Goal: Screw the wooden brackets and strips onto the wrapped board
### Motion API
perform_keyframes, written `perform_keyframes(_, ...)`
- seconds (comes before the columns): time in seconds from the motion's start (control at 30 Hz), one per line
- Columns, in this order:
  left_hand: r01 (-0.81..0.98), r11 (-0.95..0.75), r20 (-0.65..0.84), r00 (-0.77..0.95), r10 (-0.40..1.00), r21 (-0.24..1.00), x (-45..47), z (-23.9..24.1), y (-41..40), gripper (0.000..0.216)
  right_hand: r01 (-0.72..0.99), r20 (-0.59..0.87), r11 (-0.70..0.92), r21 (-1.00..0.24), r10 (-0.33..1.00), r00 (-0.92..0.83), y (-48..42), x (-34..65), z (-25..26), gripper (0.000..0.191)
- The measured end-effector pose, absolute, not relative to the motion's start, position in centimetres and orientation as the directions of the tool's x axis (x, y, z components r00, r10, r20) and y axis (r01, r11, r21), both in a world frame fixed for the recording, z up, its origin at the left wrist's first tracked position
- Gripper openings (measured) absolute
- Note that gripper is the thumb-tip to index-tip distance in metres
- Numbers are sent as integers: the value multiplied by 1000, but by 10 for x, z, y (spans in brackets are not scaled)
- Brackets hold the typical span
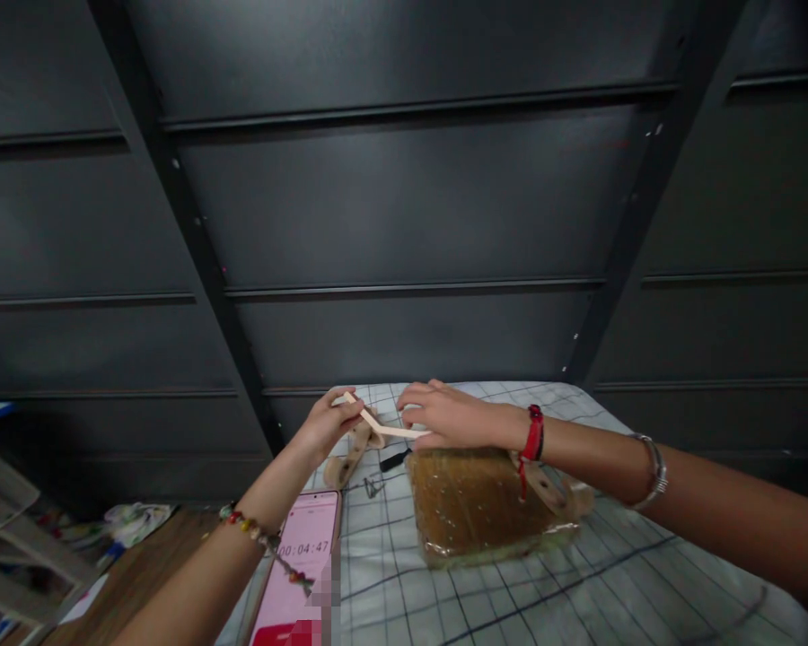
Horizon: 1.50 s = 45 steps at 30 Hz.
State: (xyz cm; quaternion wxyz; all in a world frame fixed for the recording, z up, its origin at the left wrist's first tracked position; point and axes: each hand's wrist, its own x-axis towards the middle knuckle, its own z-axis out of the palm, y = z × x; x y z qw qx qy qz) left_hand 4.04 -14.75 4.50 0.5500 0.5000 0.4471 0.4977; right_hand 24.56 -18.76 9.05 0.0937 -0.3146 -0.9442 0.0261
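Observation:
My left hand (329, 423) pinches the upper end of a thin, pale bent wooden strip (381, 430) between thumb and fingers. At the strip's other end is my right hand (454, 417), its fingers curled and its thumb side against the strip; part of that grip is hidden. Below my left hand lies a pale wooden piece with holes (340, 468). A small black object (395, 461) and some small metal parts (372, 487) are close by on the cloth. Under my right forearm sits a brown block wrapped in clear plastic (478, 511), with another holed wooden piece (545, 489) by its right side.
A checked white cloth (383, 583) covers the table. At its left edge lies a phone (303, 529) with a running timer. A dark panelled wall (404, 206) rises behind the table. A pale frame (20, 538) stands at left, near clutter on the wooden floor (154, 574).

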Motion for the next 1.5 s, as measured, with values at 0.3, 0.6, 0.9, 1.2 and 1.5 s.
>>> perform_keyframes(0.3, -160, -29, 64, 219, 974, 987, 56, 58, -157, 38, 536, -172, 673, -510, 530, -830, -187, 276, 104, 31)
perform_keyframes(0.6, -84, -16, 39, 280, 959, 996, 67, 55, -150, 35, 462, -119, 575, -675, 533, -838, -195, 282, 101, 20)
perform_keyframes(0.9, 71, -64, 43, 262, 964, 995, 70, 35, -138, 36, 517, -141, 415, -749, 662, -736, -200, 290, 106, 15)
perform_keyframes(1.2, 176, -41, -50, 481, 875, 983, 140, 10, -139, 31, 586, -264, 113, -802, 814, -518, -245, 326, 73, 25)
perform_keyframes(1.5, 307, -259, 12, 623, 782, 916, 175, 6, -143, 35, 648, -330, 71, -758, 815, -475, -263, 343, 88, 19)
